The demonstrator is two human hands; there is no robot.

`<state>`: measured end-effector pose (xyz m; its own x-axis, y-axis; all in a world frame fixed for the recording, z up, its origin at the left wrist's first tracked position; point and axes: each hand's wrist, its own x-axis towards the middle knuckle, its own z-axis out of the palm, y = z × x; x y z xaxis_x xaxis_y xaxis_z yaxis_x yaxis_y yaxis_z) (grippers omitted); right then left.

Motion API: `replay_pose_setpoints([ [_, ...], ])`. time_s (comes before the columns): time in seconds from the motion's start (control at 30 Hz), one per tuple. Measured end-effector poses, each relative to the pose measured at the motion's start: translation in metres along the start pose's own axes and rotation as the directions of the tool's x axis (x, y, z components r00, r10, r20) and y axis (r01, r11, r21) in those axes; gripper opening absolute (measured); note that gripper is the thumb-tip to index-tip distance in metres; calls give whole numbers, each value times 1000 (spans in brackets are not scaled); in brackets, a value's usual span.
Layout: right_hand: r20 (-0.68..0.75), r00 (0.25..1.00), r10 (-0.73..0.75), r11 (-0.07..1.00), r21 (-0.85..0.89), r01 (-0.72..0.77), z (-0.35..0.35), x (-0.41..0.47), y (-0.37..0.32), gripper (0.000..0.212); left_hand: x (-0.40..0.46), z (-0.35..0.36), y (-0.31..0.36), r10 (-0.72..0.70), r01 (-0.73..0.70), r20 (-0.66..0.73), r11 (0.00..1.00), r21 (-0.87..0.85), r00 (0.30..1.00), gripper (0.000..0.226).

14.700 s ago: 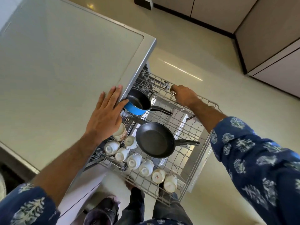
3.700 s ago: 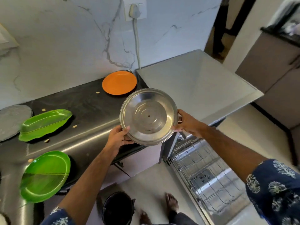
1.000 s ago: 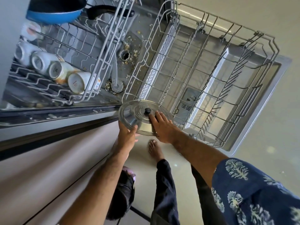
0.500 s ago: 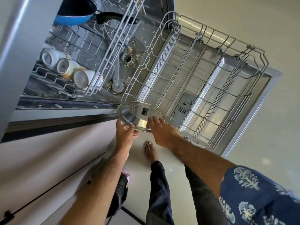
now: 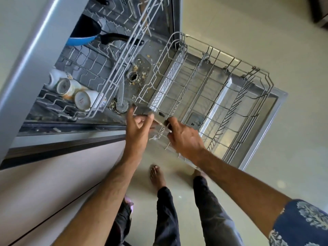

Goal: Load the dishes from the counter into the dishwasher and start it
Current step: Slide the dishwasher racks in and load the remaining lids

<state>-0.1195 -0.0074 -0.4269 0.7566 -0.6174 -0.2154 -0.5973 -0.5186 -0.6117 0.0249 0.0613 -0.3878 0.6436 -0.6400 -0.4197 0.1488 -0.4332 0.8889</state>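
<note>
Both hands are down at the near corner of the lower rack (image 5: 236,96), and between them sits the steel lid (image 5: 150,112), seen almost edge-on and smeared with motion blur, its dark knob (image 5: 161,114) just poking out. The left hand (image 5: 137,134) has its thumb up against the lid's near rim and its fingers curled underneath, so it is holding the lid from the left side. The right hand (image 5: 184,137) comes in from the other side, back of the hand toward the camera, fingers bent down over the lid's right edge among the rack wires (exactly how the fingertips sit is lost in the blur). The lid is at the front left corner of the lower rack, tilted steeply, right beside the rack's narrow slotted tray (image 5: 168,82). The lower rack is pulled out over the open dishwasher door (image 5: 262,125). Further in, the tub floor shows the drain filter (image 5: 134,77) with food scraps scattered around it. Up and to the left, the upper rack (image 5: 110,71) carries white cups (image 5: 82,100) lying on their sides and a blue saucepan (image 5: 83,32) with a black handle. Below the hands, the person's bare feet (image 5: 157,176) and dark trousers stand on the pale floor, and a blue patterned sleeve (image 5: 301,224) shows on the right arm.
</note>
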Motion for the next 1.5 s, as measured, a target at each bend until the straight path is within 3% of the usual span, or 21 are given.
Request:
replay_pose_setpoints([
  [0.1, -47, 998, 51, 997, 58, -48, -49, 38, 30, 23, 32, 23, 11, 89, -114, 134, 975, 189, 987, 56],
  [0.2, -71, 997, 27, 999, 40, -24, -99, 72, 61, 36, 62, 44, 2, 115, -184, 230, 935, 304, 966, 57],
  [0.27, -107, 994, -10, 1000, -17, 9, -128, 94, 83, 48, 84, 62, -3, 129, -217, 256, 909, 356, 958, 54],
  [0.4, -140, 989, -53, 987, -160, 30, -157, 146, 119, 34, 119, 91, 8, 103, -179, 229, 923, 340, 968, 58],
  [0.57, -59, 998, -20, 978, -208, 7, -144, 199, 144, 31, 160, 116, 38, 206, -258, 170, 884, 390, 964, 81],
  [0.67, -39, 999, -34, 979, -205, 26, -124, 214, 151, 32, 182, 123, 47, 221, -297, 212, 835, 464, 952, 90],
  [0.83, 62, 996, 69, 982, -181, -56, -106, 226, 167, 32, 207, 129, 49, 189, -319, 289, 791, 522, 939, 87],
  [1.0, 104, 981, 162, 981, -125, -149, -106, 241, 171, 34, 217, 135, 51, 3, -265, 414, 774, 576, 910, 97],
  [1.2, 178, 963, 202, 969, -176, -171, -115, 246, 170, 38, 222, 140, 57, 41, -355, 459, 695, 625, 888, 99],
  [1.33, 211, 949, 236, 971, -5, -240, -120, 235, 175, 50, 221, 137, 52, 62, -432, 509, 622, 653, 859, 100],
  [1.5, 152, 974, 169, 982, 64, -180, -127, 210, 171, 64, 207, 121, 45, 67, -453, 496, 526, 720, 866, 101],
])
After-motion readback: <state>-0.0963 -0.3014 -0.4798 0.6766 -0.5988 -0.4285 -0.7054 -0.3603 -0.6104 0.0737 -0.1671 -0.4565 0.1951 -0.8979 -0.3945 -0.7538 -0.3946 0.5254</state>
